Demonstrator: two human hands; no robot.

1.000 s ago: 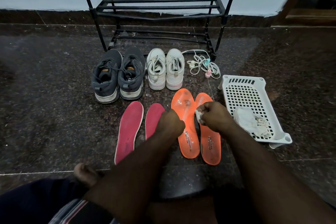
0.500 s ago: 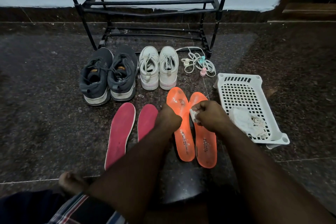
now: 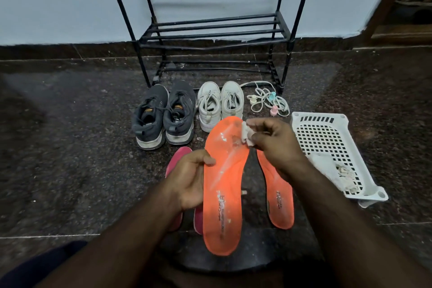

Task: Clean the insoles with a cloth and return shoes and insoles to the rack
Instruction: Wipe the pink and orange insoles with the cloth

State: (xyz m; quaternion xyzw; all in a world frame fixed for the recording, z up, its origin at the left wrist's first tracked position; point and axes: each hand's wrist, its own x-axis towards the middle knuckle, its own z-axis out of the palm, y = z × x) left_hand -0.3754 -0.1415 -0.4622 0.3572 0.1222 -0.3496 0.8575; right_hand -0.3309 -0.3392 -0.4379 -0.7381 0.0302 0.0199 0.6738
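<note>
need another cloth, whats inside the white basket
A crumpled white cloth lies in the basket at its near end. The right forearm covers part of it.

Rack [image 3: 210, 28] – matt black metal; basket [image 3: 327, 145] – perforated white plastic; floor [image 3: 70, 135] – speckled stone.

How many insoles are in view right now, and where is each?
4. One orange insole is held up in the left hand; the other orange insole lies on the floor beside it; two pink insoles lie mostly hidden behind that hand.

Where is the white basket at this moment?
In the head view, the basket lies on the floor at the right, beside the right hand, with the loose laces just beyond its far corner.
</note>
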